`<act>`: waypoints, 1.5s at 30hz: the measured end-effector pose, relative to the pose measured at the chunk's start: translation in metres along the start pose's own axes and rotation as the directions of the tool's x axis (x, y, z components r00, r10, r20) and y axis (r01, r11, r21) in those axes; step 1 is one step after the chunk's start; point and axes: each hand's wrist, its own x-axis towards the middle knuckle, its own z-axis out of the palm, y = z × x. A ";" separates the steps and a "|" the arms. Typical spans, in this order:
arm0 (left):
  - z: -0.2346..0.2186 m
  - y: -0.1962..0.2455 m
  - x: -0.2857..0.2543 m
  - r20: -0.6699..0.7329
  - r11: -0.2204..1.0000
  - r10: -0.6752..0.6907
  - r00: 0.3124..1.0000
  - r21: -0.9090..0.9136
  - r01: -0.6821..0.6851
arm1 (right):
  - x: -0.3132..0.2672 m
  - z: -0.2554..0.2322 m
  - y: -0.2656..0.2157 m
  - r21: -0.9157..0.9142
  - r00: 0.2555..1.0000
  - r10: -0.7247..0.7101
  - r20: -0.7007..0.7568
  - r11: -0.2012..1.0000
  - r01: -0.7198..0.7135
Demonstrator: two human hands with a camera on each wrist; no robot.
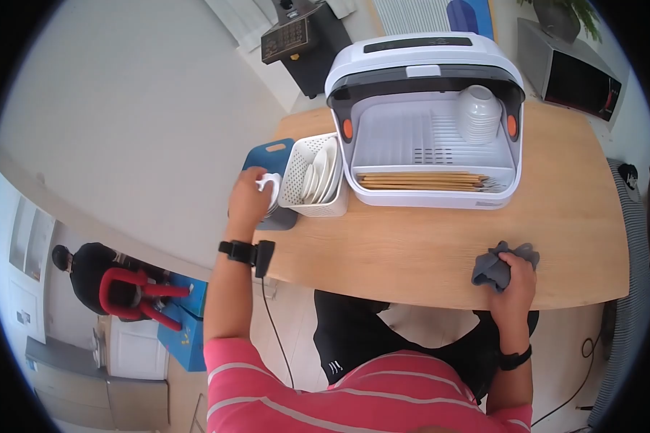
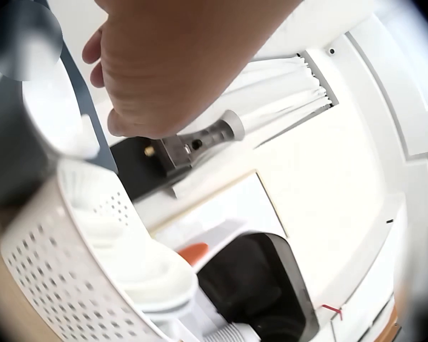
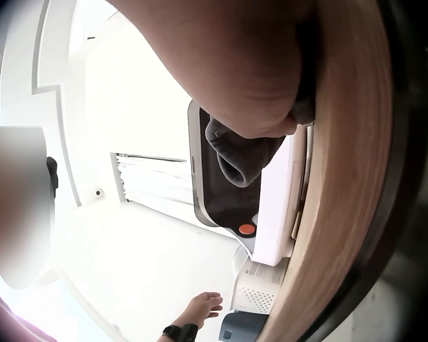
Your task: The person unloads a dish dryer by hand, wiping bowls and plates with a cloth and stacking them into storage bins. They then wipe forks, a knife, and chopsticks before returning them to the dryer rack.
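My left hand (image 1: 250,199) is over the blue-grey basket (image 1: 274,221) at the left of the table, its fingertips close to white dishes (image 1: 271,189) inside. In the right wrist view the left hand (image 3: 201,308) shows loosely extended fingers with nothing between them. The left wrist view shows it from behind, above the basket's rim. At the table's front right, my right hand (image 1: 516,280) grips a crumpled grey cloth (image 1: 492,268) against the tabletop. Part of the cloth (image 3: 239,158) hangs out beneath the hand in the right wrist view.
A white perforated basket (image 1: 314,209) with white dishes stands beside the blue-grey one. Behind is a white dish cabinet (image 1: 426,198), lid raised, holding stacked bowls (image 1: 478,115) and chopsticks (image 1: 419,180). A microwave (image 1: 581,79) sits back right. Another person (image 1: 94,270) is far left.
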 end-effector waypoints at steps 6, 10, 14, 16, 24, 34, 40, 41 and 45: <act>-0.018 -0.059 0.013 0.221 0.901 -0.402 0.888 0.269 0.341 | 0.010 0.031 -0.033 -0.006 0.995 -0.103 0.012 0.995 0.103; -0.018 -0.073 0.019 0.306 0.903 -0.364 0.880 0.345 0.254 | 0.005 0.027 -0.036 -0.004 0.995 -0.101 -0.006 0.995 0.101; -0.018 -0.081 0.027 0.310 0.917 -0.377 0.873 0.260 0.303 | 0.008 0.028 -0.035 0.029 0.994 -0.107 0.007 0.994 0.106; -0.018 -0.085 0.028 0.276 0.907 -0.421 0.864 0.103 0.409 | 0.008 0.030 -0.035 0.020 0.994 -0.111 -0.005 0.994 0.111; -0.032 -0.080 0.023 0.231 0.867 -0.452 0.861 -0.113 0.486 | 0.005 0.023 -0.035 0.034 0.997 -0.081 -0.001 0.996 0.081; -0.057 -0.053 -0.031 0.317 0.246 -0.322 0.892 -0.882 0.402 | 0.006 0.026 -0.035 0.026 0.997 -0.076 0.021 0.997 0.076; 0.038 0.049 -0.128 0.619 -0.374 0.186 0.763 -0.674 0.637 | 0.005 0.025 -0.037 0.082 0.999 -0.022 0.041 0.996 0.018; 0.054 0.067 -0.141 0.650 -0.416 0.259 0.715 -0.592 0.690 | 0.009 0.026 -0.039 0.069 0.999 -0.020 0.041 0.998 0.017; 0.087 0.118 -0.168 0.626 -0.502 0.503 0.596 -0.350 0.791 | 0.025 0.023 -0.062 0.677 0.930 0.229 0.286 0.639 -0.365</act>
